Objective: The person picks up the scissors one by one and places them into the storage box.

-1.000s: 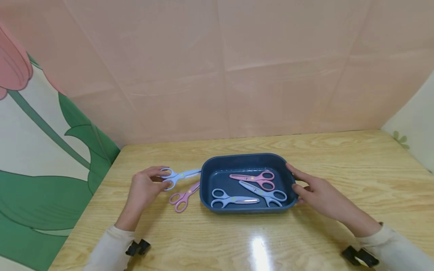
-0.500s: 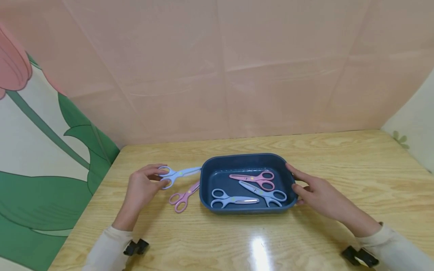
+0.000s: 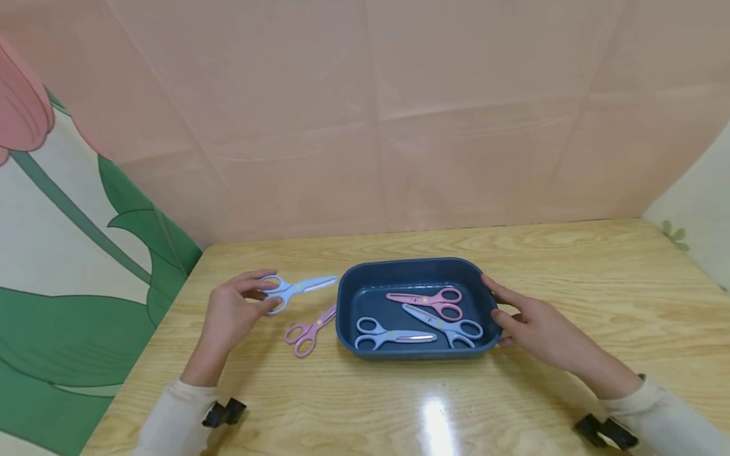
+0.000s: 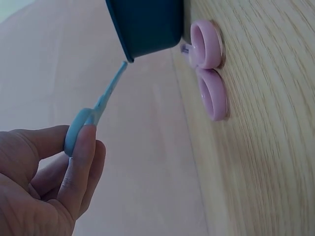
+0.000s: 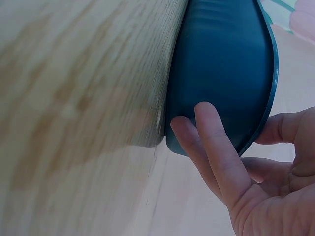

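Observation:
My left hand (image 3: 234, 310) pinches a pair of light blue scissors (image 3: 296, 286) by the finger loops. In the left wrist view these scissors (image 4: 98, 105) are raised off the table, their tip close to the rim of a dark blue tray (image 3: 419, 354). Below them, pink scissors (image 3: 305, 335) lie on the table, their blade end passing behind the tray's left side. My right hand (image 3: 530, 326) holds the tray at its right end; the right wrist view shows fingertips (image 5: 206, 113) against the outer wall. Inside lie pink scissors (image 3: 424, 299) and two blue pairs, one (image 3: 393, 335) nearer the front.
The tray stands on a wood-grain table (image 3: 342, 405). Behind the table hangs a pinkish sheet (image 3: 365, 126). To the left is a wall with a painted tulip and green leaves (image 3: 148, 234).
My left hand has drawn left and slightly up with the light blue scissors, so their tip has come away from over the tray's rim. The tray and right hand have stayed put.

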Demonstrator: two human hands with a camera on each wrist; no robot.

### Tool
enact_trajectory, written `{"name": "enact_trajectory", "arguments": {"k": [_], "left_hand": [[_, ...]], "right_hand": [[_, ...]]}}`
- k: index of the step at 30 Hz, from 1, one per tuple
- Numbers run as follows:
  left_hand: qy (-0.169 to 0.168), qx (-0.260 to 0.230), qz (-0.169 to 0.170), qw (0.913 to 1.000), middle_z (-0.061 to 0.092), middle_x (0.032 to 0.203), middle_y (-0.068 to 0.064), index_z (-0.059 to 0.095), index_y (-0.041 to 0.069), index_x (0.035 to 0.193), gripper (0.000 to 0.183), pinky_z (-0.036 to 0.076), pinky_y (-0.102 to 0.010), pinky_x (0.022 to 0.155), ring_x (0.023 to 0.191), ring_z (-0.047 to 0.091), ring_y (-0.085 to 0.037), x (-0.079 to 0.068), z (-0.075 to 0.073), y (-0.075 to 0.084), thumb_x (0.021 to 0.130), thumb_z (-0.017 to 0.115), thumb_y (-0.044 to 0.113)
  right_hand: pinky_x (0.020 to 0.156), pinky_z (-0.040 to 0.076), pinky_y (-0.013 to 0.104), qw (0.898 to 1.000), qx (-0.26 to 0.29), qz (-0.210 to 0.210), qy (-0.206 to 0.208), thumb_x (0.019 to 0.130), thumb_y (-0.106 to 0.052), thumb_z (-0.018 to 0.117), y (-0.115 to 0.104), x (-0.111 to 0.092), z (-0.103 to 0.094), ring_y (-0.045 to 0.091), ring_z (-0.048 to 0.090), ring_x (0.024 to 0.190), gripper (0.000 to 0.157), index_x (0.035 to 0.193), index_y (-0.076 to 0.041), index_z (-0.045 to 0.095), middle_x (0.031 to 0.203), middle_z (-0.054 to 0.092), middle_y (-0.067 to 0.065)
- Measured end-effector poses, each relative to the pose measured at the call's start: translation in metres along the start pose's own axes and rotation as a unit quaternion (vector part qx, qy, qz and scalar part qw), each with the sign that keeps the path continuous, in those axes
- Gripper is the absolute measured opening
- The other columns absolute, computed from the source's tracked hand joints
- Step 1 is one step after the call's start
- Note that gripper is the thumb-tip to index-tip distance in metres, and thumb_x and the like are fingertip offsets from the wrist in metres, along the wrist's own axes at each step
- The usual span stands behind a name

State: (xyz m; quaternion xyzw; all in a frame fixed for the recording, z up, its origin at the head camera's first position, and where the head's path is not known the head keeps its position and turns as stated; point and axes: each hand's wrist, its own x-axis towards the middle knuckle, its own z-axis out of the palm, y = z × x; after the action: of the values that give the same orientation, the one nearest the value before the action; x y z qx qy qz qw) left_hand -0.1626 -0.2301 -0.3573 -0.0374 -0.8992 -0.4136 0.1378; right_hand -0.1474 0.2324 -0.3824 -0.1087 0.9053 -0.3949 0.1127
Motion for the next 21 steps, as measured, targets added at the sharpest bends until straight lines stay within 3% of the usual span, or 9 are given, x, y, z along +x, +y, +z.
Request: {"name": "enact_trajectory", "arguments": {"k": [14,21], "left_hand": [[0.002,-0.006,-0.022,0.9997,0.07,0.126,-0.008,0.078,0.0,0.101,0.023,0.059,-0.019,0.062,0.078,0.063,0.004,-0.001,0.0,0.008,0.078,0.081,-0.003],[-0.026,-0.047,-0.02,0.9984,0.069,0.127,-0.009,0.077,-0.002,0.099,0.023,0.061,-0.025,0.062,0.078,0.065,0.0,0.002,0.009,0.017,0.077,0.08,-0.005]], "right_hand": [[0.067,0.061,0.026,1.0,0.018,-0.006,0.001,0.103,-0.02,0.05,-0.002,0.001,-0.001,0.013,0.072,0.075,0.063,0.16,-0.022,0.021,0.148,0.04,0.037],[0.066,0.061,0.026,1.0,0.011,-0.001,-0.002,0.104,-0.021,0.05,0.0,0.0,0.0,0.013,0.072,0.075,0.064,0.16,-0.022,0.02,0.148,0.039,0.038]]}}
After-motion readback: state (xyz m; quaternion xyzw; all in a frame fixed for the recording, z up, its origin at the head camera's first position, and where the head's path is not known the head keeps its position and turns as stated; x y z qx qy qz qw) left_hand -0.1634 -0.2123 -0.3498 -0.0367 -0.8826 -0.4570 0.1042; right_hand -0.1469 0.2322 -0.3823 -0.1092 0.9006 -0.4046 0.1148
